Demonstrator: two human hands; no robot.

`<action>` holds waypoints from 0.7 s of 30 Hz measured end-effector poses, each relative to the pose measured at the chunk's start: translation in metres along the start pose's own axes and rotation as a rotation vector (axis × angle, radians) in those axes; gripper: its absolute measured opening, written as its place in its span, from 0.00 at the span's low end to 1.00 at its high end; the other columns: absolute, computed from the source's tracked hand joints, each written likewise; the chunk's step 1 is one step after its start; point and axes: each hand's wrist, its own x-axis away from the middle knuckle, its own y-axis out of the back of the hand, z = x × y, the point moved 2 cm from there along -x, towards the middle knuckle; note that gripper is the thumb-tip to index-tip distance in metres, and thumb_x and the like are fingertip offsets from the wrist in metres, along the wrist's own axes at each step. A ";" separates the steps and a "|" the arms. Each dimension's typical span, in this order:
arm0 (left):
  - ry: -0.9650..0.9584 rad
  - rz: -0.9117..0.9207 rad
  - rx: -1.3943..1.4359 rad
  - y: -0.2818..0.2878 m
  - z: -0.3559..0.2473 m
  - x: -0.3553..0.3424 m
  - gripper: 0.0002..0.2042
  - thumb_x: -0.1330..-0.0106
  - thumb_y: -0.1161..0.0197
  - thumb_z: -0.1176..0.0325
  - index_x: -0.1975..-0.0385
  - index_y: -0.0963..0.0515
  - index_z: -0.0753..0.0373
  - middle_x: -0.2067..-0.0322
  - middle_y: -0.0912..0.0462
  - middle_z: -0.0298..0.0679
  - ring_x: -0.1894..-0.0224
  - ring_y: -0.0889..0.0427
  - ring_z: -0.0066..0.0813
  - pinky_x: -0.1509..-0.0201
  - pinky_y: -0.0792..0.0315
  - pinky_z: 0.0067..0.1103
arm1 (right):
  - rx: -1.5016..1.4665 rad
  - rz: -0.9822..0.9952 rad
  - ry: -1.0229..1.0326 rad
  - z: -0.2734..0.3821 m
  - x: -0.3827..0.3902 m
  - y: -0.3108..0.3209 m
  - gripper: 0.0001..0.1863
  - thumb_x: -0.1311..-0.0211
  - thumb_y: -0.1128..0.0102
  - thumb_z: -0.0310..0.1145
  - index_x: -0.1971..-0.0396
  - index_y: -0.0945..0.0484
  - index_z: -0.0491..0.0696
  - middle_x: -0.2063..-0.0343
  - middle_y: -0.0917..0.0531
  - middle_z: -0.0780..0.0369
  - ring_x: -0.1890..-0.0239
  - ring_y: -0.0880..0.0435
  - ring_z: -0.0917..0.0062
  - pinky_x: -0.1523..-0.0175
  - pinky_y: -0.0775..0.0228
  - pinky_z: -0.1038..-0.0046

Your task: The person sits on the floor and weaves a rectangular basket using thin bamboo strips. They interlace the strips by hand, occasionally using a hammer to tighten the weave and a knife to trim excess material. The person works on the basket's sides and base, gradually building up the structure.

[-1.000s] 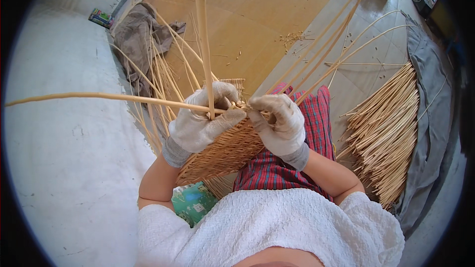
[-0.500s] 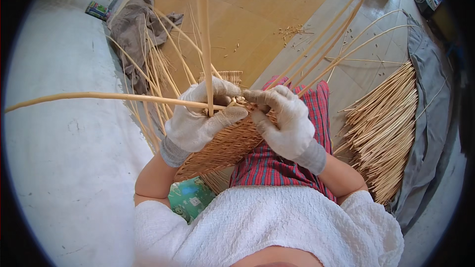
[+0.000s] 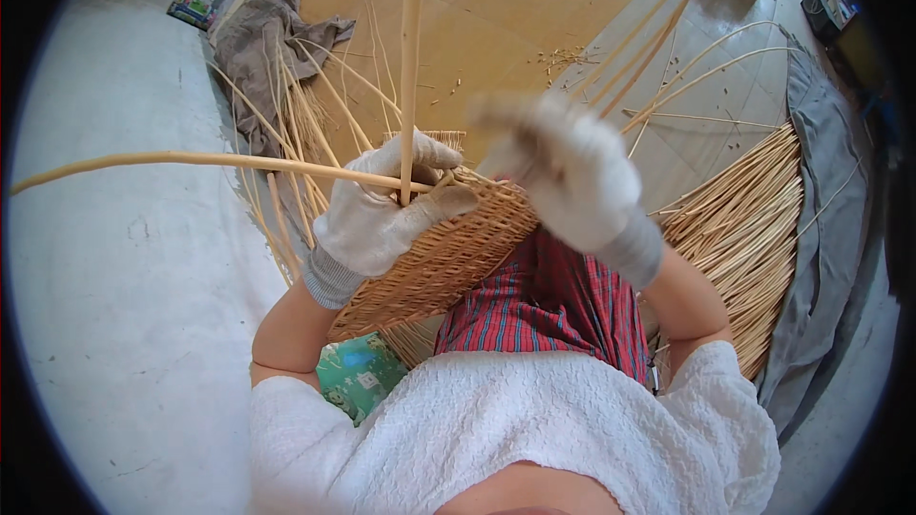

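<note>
A woven wicker basket (image 3: pixel 434 272) is held tilted over my lap, its upper edge away from me. My gloved left hand (image 3: pixel 367 219) is closed around that edge, thumb on the near side and fingers on the far side. Out of its grip a long willow rod (image 3: pixel 181 160) sticks out to the left, crossing a thick upright rod (image 3: pixel 410 57) between thumb and fingers. My gloved right hand (image 3: pixel 587 176) is raised off the basket to the right. Motion smears its fingers, so whether they hold anything cannot be made out.
A large bundle of peeled rods (image 3: pixel 730 238) lies on grey cloth (image 3: pixel 825 219) at the right. More loose rods and a brown cloth (image 3: pixel 253 67) are at the far left, beside the pale wall (image 3: pixel 124 296). Small cuttings (image 3: pixel 563 59) litter the floor.
My right hand has left the basket's edge and swung up and to the right. My left hand keeps its hold; the long left rod's inner end has shifted slightly upward.
</note>
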 end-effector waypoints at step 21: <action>-0.051 -0.080 -0.055 0.005 0.018 0.016 0.12 0.29 0.34 0.72 0.50 0.26 0.66 0.55 0.22 0.37 0.51 0.25 0.27 0.41 0.32 0.25 | -0.826 -0.290 -0.399 -0.030 0.112 -0.009 0.17 0.30 0.40 0.29 0.43 0.21 0.44 0.56 0.13 0.58 0.52 0.13 0.73 0.46 0.20 0.71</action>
